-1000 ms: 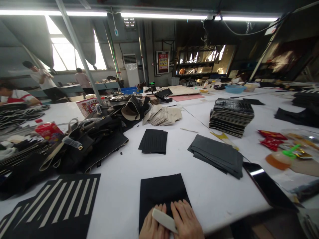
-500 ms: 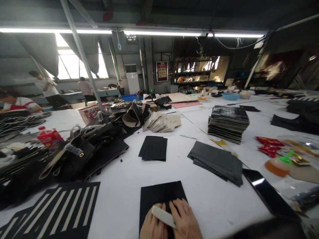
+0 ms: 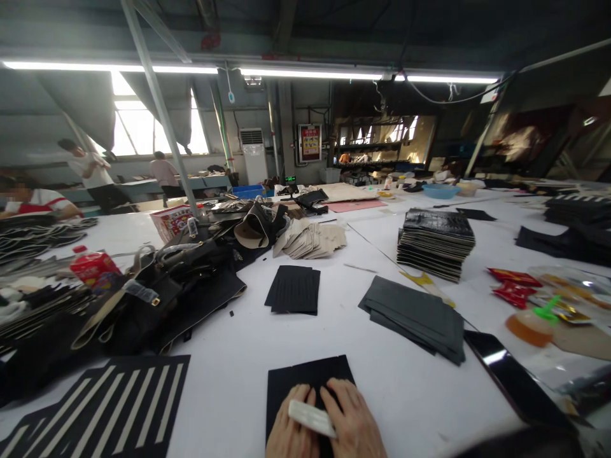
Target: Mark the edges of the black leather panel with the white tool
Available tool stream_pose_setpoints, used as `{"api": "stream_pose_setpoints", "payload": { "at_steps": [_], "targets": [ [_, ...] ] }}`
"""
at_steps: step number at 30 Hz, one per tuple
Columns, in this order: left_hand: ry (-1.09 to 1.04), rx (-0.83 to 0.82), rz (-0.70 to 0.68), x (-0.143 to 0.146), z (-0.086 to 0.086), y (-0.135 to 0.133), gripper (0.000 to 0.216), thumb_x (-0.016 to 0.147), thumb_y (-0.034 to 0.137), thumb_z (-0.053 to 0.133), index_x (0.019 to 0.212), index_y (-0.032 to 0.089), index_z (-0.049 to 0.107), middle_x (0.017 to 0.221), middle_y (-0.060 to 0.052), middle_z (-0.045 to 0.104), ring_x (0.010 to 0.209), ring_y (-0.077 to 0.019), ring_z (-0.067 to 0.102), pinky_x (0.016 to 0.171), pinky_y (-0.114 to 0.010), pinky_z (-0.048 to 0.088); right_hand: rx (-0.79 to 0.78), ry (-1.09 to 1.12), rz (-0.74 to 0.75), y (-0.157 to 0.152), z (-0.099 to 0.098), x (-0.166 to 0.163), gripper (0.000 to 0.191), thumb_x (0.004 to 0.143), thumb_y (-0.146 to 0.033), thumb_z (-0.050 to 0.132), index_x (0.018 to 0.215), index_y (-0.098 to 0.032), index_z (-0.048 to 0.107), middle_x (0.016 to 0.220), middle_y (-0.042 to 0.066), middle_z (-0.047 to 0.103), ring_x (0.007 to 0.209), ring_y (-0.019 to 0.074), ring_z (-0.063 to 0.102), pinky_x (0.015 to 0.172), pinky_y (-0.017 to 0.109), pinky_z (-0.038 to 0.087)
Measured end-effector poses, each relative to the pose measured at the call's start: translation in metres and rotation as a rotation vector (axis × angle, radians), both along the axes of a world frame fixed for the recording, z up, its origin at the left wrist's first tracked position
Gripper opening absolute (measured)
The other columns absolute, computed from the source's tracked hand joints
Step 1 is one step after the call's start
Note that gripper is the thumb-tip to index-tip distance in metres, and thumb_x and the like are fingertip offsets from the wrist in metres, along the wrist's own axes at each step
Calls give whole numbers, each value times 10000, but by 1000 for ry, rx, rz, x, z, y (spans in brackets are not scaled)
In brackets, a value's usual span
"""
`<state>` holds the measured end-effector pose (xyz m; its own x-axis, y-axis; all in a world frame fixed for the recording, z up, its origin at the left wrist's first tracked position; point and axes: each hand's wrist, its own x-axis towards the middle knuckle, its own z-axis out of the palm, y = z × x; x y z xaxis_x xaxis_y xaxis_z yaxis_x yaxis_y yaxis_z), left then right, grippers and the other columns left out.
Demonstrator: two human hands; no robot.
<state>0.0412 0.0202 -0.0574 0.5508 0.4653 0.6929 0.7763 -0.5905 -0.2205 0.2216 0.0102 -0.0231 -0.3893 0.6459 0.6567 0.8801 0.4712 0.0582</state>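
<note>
Surroundings noted first. Small black pleated sheet (image 3: pixel 293 289) lies well beyond the hands, mid-table. Fanned pile of grey sheets (image 3: pixel 416 312) sits fwd-right; tall stack of black sheets (image 3: pixel 436 235) farther back, right. Dark glossy slab (image 3: pixel 513 375) lies at the near right, by the table corner. Heap of bags and straps (image 3: pixel 162 286) is spread at left; black-and-cream striped panel (image 3: pixel 109 407) lies near left, close to the table edge. Snack wrappers (image 3: pixel 513 283) and a clear bag at far right. Other people are seen at far benches, left background.

Black sheet (image 3: pixel 305 381) lies flat on the white table (image 3: pixel 224 388), bottom centre, right in front of the wearer. Its near part is covered by both hands; long axis can't be told for sure, far edge runs roughly left-right, slightly tilted.

White flat tool (image 3: pixel 310 416) is laid across the sheet, long axis left-right, right end a bit nearer the wearer. It is pinned under fingers of both hands: left hand (image 3: pixel 289 432) curled over its left end, right hand (image 3: pixel 351 426) pressed over its right end, fingers spread on the sheet.

Bare table is seen either side of the sheet and ahead of it up to the pleated sheet. Table edge is close at the near right.
</note>
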Motion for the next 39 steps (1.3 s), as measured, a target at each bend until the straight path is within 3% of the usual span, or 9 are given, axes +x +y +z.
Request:
{"api": "stream_pose_setpoints", "payload": {
  "at_steps": [4,12,16,21,28,31,34,36,39],
  "targets": [
    [49,-73,-12,8,11,3,340,824,205,461,1135,129,578,1088,-65,633,1049,-205,530,878,-312,449,-24,13,10,8,4,-4,412,676,-103,469,1068,-166,581,962,54,619,907,199,539,899,323,376],
    [97,-136,44,11,-9,1,384,802,233,500,1174,183,576,1168,-58,599,1072,-227,502,869,-346,423,-55,122,9,8,-4,-4,368,684,-124,499,1029,-175,615,916,40,630,861,197,540,885,303,390],
    [57,-141,33,8,3,7,338,816,250,500,1132,188,605,1133,-56,616,1058,-211,518,854,-312,451,-185,152,11,12,7,-3,321,698,-181,561,1013,-206,619,911,29,617,832,185,538,786,272,436],
    [74,-175,77,18,24,16,360,833,304,495,1156,179,595,1162,-41,605,1091,-228,496,909,-346,430,-248,202,1,28,10,-7,372,711,-117,521,1056,-223,614,997,29,618,917,186,526,861,292,400],
    [75,-170,32,22,19,17,391,839,309,517,1206,180,556,1161,-50,600,1107,-233,465,925,-362,406,-297,246,-38,26,-3,-13,348,737,-109,483,1039,-201,628,929,42,627,858,199,529,820,315,416],
    [123,-272,-65,9,31,21,394,844,257,505,1226,164,526,1154,-55,600,1090,-221,483,941,-347,413,-333,251,-61,15,-2,-19,358,719,-131,503,1047,-190,633,937,60,641,856,229,541,822,355,427],
    [148,-383,-132,-6,54,26,362,834,183,482,1191,180,539,1119,-38,606,1030,-167,527,947,-281,419,-399,269,-75,2,7,-19,362,693,-117,499,1014,-206,640,946,64,647,871,245,556,811,366,435],
    [145,-429,-142,-12,69,25,372,833,153,468,1192,225,531,1152,-14,588,1048,-144,529,968,-272,407,-463,291,-54,-4,17,-9,323,744,-124,454,990,-235,631,888,33,652,808,202,578,742,307,451],
    [140,-473,-125,-10,79,14,442,855,197,490,1290,265,440,1283,-7,514,1167,-171,465,1010,-347,384,-704,450,-114,-9,34,21,305,891,-267,321,1001,-252,605,730,-5,645,651,154,592,607,247,445]
  ]
}}
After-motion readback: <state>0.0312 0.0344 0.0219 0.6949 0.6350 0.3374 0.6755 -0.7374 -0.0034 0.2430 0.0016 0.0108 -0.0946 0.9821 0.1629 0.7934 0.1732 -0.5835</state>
